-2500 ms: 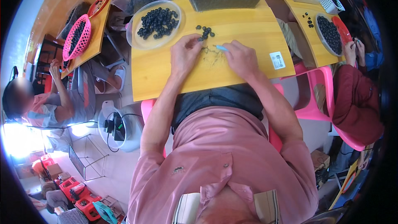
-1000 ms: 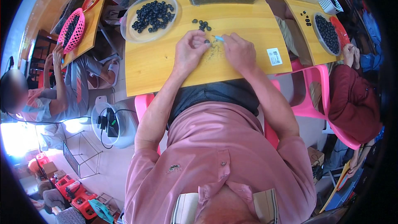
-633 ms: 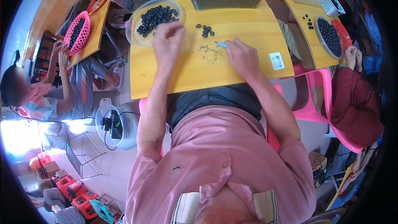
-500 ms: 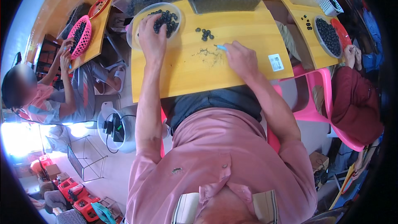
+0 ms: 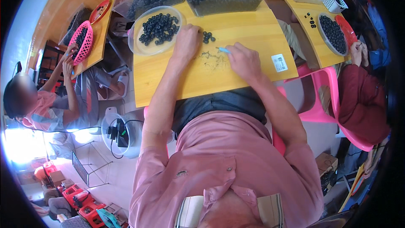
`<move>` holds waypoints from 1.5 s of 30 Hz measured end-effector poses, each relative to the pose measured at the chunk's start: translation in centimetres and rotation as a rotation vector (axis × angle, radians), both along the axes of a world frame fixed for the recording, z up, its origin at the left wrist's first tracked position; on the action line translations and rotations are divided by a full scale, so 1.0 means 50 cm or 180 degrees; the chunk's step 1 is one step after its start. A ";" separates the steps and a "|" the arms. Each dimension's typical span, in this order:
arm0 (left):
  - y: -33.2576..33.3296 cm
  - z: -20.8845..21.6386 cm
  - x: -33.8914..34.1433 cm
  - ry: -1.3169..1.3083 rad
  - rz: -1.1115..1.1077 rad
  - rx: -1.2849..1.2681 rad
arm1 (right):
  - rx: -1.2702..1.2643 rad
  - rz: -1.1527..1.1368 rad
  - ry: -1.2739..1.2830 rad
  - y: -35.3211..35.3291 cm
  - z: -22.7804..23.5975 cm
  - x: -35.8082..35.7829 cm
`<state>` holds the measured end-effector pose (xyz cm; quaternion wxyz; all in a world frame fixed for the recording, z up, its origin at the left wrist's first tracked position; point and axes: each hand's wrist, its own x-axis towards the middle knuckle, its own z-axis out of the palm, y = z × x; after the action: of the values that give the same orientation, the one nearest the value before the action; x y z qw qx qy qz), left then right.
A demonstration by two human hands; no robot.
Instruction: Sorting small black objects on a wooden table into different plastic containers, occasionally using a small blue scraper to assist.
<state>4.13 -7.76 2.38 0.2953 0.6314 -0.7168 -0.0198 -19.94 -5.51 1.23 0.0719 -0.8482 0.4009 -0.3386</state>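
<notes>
A clear round tub (image 5: 134,47) of dark round beads (image 5: 158,29) stands on the yellow table, left of its middle. My left hand (image 5: 188,42) is just right of the tub, fingers curled down toward the tabletop; what they hold, if anything, is hidden. Beside its fingers lie several loose beads (image 5: 208,37) in a small group. My right hand (image 5: 244,61) is closed round a thin light-blue tool (image 5: 224,50), whose tip points left. Below the loose beads, dark crumbs (image 5: 213,57) are scattered on the wood.
Two clear bins of dark beads, one a large bin (image 5: 223,0), stand along the yellow table's (image 5: 168,90) far edge. A white label (image 5: 279,63) sticks near its right edge. At the left a person works over a pink basket (image 5: 84,44); another person sits at the right table.
My left hand has left the beads in the tub and moved right, down to the table beside the loose beads. My right hand holds the blue tool in nearly the same place.
</notes>
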 end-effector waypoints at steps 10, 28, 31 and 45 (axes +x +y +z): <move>0.114 0.004 -0.039 0.2304 0.0266 0.0423 | 0.0004 0.0028 -0.0093 -0.001 -0.005 -0.003; 0.153 -0.057 -0.072 0.3286 0.0006 0.0415 | -0.0458 0.0302 -0.0136 0.011 -0.006 0.015; 0.154 -0.060 -0.070 0.3123 0.0003 0.0422 | -0.0473 0.0346 -0.0092 0.011 -0.008 0.018; 0.158 -0.047 -0.072 0.3392 -0.0095 0.0499 | -0.0445 0.0411 -0.0111 0.015 -0.005 0.024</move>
<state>0.53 0.13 0.03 0.5697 0.5437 -0.4730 -0.3950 -18.76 -4.74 0.98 0.0412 -0.8693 0.3195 -0.3750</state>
